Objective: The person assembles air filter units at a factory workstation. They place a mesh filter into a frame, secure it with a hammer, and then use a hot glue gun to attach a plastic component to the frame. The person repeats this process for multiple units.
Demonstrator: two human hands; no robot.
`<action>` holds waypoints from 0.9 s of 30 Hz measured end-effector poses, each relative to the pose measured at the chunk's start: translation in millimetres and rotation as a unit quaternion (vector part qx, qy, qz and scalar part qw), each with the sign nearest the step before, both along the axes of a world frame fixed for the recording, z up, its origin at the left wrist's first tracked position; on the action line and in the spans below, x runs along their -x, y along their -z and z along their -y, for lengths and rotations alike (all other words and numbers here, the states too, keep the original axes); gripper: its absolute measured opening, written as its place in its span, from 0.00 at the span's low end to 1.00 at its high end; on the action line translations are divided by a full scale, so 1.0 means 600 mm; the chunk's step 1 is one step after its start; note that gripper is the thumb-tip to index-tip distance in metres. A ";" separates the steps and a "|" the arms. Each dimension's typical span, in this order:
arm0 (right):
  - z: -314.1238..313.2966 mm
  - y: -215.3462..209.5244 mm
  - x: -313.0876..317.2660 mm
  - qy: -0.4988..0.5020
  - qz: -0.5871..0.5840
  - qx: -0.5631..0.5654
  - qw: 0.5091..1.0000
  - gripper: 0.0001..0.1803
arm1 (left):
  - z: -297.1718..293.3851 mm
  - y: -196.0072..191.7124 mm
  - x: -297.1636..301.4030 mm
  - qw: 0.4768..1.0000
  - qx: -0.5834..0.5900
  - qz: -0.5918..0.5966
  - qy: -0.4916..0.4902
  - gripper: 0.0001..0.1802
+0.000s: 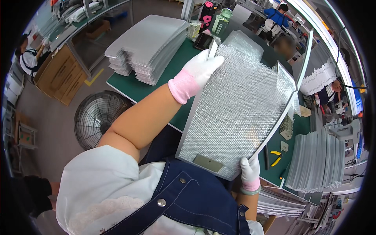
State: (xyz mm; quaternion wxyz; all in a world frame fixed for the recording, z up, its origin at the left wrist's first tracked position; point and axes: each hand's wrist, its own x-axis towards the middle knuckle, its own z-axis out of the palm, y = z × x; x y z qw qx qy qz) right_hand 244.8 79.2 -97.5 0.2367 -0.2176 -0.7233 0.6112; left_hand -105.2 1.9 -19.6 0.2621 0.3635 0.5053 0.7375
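A silver metal mesh filter panel (239, 105) stands tilted in front of me, its lower edge close to my apron. Thin metal strips frame its sides, and a small grey plate (208, 163) sits on its bottom edge. My left hand (201, 70), in a white glove with a pink cuff, closes on the upper left edge, by the end of the left strip. My right hand (250, 171), gloved alike, grips the lower right edge. The right frame strip (299, 74) runs on past the mesh, up and away. Ragged mesh shows along the panel's top.
A stack of grey mesh sheets (150, 43) lies on the green table (127, 84) at left. Yellow-handled pliers (276, 158) and a row of metal strips (315, 160) are at right. A green bottle (222, 21) stands behind. A floor fan (98, 119) is at my left.
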 end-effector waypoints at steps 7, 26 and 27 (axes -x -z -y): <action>-0.132 -0.116 -0.083 0.018 0.126 0.034 0.991 0.29 | 0.021 0.053 -0.124 0.975 -0.131 0.179 -0.030 0.20; -0.175 -0.188 -0.005 -0.238 0.403 0.041 0.883 0.18 | -0.091 -0.082 -0.253 0.636 0.156 -0.701 0.281 0.21; -0.168 -0.204 0.000 -0.247 0.416 -0.009 0.875 0.18 | -0.107 -0.114 -0.268 0.578 0.322 -0.637 0.394 0.23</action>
